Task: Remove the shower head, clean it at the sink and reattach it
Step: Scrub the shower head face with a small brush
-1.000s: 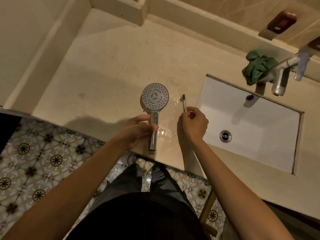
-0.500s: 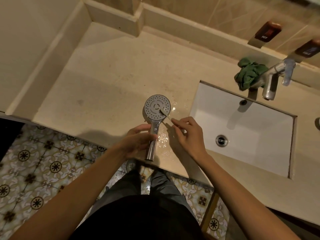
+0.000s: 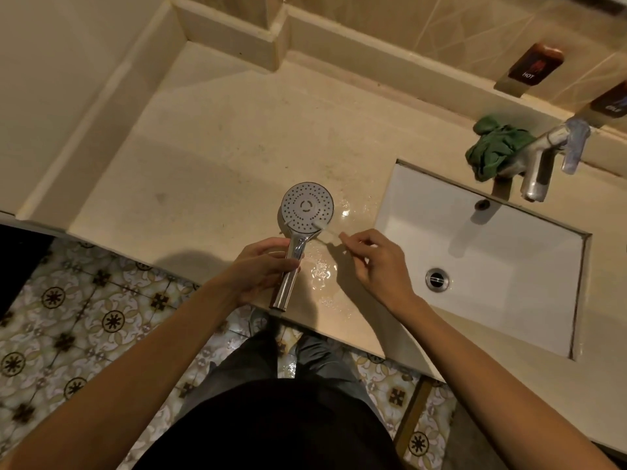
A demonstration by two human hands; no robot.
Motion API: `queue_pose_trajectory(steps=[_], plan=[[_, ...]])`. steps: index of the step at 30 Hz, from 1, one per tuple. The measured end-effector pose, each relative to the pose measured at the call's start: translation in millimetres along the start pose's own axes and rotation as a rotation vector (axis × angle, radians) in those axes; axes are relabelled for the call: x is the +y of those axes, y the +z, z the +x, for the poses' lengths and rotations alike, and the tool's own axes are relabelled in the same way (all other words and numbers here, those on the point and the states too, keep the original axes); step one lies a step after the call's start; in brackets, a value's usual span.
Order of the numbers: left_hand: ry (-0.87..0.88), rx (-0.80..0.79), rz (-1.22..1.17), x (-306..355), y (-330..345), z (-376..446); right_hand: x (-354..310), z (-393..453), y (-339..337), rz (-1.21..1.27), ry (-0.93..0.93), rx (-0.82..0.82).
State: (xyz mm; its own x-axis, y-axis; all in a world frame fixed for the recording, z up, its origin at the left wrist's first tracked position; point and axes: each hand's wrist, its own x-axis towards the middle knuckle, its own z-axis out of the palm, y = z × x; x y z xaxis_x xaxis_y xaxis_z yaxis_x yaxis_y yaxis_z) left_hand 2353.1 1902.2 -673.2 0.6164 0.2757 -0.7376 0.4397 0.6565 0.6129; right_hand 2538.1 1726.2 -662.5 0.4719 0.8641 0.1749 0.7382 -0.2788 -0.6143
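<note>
Since half a second ago the toothbrush (image 3: pixel 327 235) tip has slid from the middle of the spray face down to its lower right edge; a second ago it was off the face entirely, held upright beside it. Readable text: a dark wall tag (image 3: pixel 535 64) above the tap says "HOT"; a second tag (image 3: pixel 610 102) at the right edge has white lettering too blurred to read. No brand visible on the shower head (image 3: pixel 307 208). Left hand (image 3: pixel 263 271) is wrapped round the chrome handle about midway, thumb over the top, fingers curled underneath, holding the head face up over the counter (image 3: pixel 210 147), left of the sink (image 3: pixel 502 266). Right hand (image 3: pixel 380 262) pinches the pale toothbrush handle between thumb and fingertips, other fingers loosely curled; the bristle end touches the rim of the spray face. Brush is motion-blurred, so bristle detail cannot be made out. A water puddle (image 3: pixel 320 269) sits on the counter just right of the handle, between the two hands. A crumpled green cloth (image 3: pixel 495 149) lies on the counter behind the sink, touching the base of the chrome tap (image 3: pixel 543 161), whose spout hangs over the basin. Drain (image 3: pixel 437 279) is in the basin floor. Patterned floor tiles (image 3: pixel 84 317) show below the counter edge.
</note>
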Motion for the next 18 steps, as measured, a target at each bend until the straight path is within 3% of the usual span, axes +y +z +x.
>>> queue_pose_trajectory(steps=[3,7,10,15,18], plan=[[-0.002,-0.012,0.006,-1,-2,2,2,10,-2,0.04,0.109,0.12],[0.003,-0.036,0.009,-2,2,0,-10,4,1,0.054,-0.024,-0.007],[0.011,-0.023,0.015,-2,1,-2,3,16,-2,0.073,0.125,0.129],[0.012,-0.046,-0.036,-4,-3,-5,-8,8,4,0.068,-0.072,-0.061],[0.009,-0.056,-0.054,-1,-8,-4,2,18,0,0.08,0.152,0.171]])
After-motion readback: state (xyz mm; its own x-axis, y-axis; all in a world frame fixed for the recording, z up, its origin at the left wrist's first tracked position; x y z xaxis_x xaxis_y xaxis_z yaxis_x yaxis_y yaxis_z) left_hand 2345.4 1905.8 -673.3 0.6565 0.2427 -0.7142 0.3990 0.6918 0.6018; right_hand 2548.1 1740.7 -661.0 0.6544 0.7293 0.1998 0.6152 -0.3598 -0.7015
